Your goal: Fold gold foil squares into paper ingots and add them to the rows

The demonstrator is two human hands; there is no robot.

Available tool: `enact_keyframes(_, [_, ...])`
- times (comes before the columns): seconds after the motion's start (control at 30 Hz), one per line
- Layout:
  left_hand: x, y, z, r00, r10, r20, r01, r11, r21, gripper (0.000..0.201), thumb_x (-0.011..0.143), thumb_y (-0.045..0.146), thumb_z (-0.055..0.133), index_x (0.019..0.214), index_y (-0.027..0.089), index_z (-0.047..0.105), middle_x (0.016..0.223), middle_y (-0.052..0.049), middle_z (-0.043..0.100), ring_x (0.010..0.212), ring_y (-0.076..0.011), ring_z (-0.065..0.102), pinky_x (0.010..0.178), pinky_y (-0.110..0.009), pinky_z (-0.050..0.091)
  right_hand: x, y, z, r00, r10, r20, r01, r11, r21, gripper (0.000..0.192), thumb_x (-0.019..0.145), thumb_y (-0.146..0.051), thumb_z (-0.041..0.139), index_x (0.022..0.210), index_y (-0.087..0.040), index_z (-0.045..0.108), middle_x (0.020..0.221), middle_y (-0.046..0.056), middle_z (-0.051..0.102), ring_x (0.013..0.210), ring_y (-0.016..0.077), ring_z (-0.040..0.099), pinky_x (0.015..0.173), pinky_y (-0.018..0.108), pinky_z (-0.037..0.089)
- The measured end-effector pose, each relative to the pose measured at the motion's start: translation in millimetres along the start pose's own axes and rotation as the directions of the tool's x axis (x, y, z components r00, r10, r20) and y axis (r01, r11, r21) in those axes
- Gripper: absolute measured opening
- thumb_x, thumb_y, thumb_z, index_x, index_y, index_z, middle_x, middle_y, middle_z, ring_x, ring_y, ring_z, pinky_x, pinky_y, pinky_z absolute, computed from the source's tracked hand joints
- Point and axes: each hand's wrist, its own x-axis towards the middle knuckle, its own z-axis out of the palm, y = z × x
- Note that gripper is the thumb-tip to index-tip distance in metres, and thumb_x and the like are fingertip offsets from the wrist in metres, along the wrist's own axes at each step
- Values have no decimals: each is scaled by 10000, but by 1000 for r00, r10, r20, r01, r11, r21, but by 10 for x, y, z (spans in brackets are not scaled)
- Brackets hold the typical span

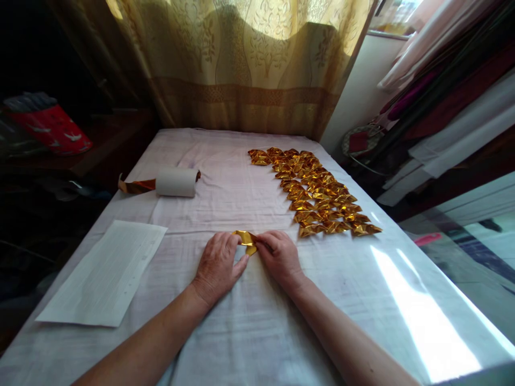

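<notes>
A small piece of gold foil paper (247,238), partly folded, lies between my two hands at the middle of the table. My left hand (218,262) grips its left side, with the thumb low and the fingers along the top. The fingertips of my right hand (279,258) pinch its right end. A pale patch shows within the folds. Beyond my right hand, several rows of folded gold foil ingots (322,194) sit close together on the cloth.
A printed paper sheet (107,273) lies at the left. Behind it rests a whitish roll (176,182) with copper-coloured foil sticking out. A red container (52,128) stands on a dark side surface. A gold curtain (249,64) hangs behind the table; clothes (454,128) hang at right.
</notes>
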Motion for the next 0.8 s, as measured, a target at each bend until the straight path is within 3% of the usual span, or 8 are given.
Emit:
enact_keyframes(0.17, [-10, -1, 18, 1000, 6, 9, -6, 1000, -25, 139, 866, 251, 617, 983, 203, 562, 964, -67, 634, 953, -250, 561, 867, -405, 474, 0, -107, -72, 982, -144, 124, 154, 985, -73, 174, 912, -189, 601, 1003, -241, 740, 1005, 59, 714, 911, 208, 603, 831, 343, 479])
enact_keyframes(0.3, [-7, -26, 6, 1000, 2, 24, 0, 998, -64, 136, 872, 248, 610, 990, 200, 561, 985, -70, 642, 956, -249, 568, 879, -422, 487, 9, -185, -175, 951, -181, 249, 217, 968, -125, 206, 919, -243, 605, 1094, -219, 710, 1087, 79, 695, 987, 228, 591, 895, 378, 461])
enact_keyframes(0.4, [5, -163, -78, 999, 34, 34, -28, 986, -166, 166, 861, 208, 584, 1024, 216, 553, 1039, -65, 649, 989, -231, 592, 901, -405, 509, 17, -213, -220, 934, -181, 306, 245, 952, -183, 228, 916, -298, 626, 1120, -220, 691, 1120, 87, 686, 1015, 246, 587, 901, 404, 447])
enact_keyframes(0.5, [25, -385, -214, 976, 176, 131, -125, 937, -327, 312, 840, 169, 574, 1143, 232, 532, 1214, -72, 619, 1136, -208, 591, 980, -374, 506, 24, -224, -231, 930, -177, 322, 255, 942, -218, 228, 912, -314, 633, 1115, -224, 686, 1130, 90, 679, 1012, 250, 586, 883, 408, 443])
enact_keyframes(0.57, [37, -512, -287, 972, 180, 154, -121, 936, -331, 311, 851, 188, 577, 1156, 234, 536, 1259, -71, 611, 1178, -208, 585, 1011, -386, 496, 28, -225, -229, 931, -176, 320, 255, 940, -225, 224, 910, -315, 632, 1106, -223, 688, 1128, 87, 677, 1005, 249, 586, 876, 408, 443])
enact_keyframes(0.73, [51, -598, -306, 970, 168, 178, -110, 949, -295, 93, 919, 251, 552, 981, 224, 616, 1131, -49, 690, 1047, -183, 651, 912, -331, 543, 21, -215, -211, 935, -171, 309, 245, 944, -221, 215, 929, -298, 597, 1110, -222, 686, 1127, 83, 680, 1004, 243, 582, 880, 394, 440])
enact_keyframes(0.8, [54, -599, -279, 965, 201, 169, -153, 954, -258, 145, 948, 276, 525, 951, 230, 663, 1112, -44, 708, 1023, -178, 661, 899, -323, 546, 15, -210, -205, 938, -171, 303, 245, 944, -223, 212, 944, -285, 570, 1110, -219, 684, 1120, 85, 680, 998, 242, 579, 874, 393, 441])
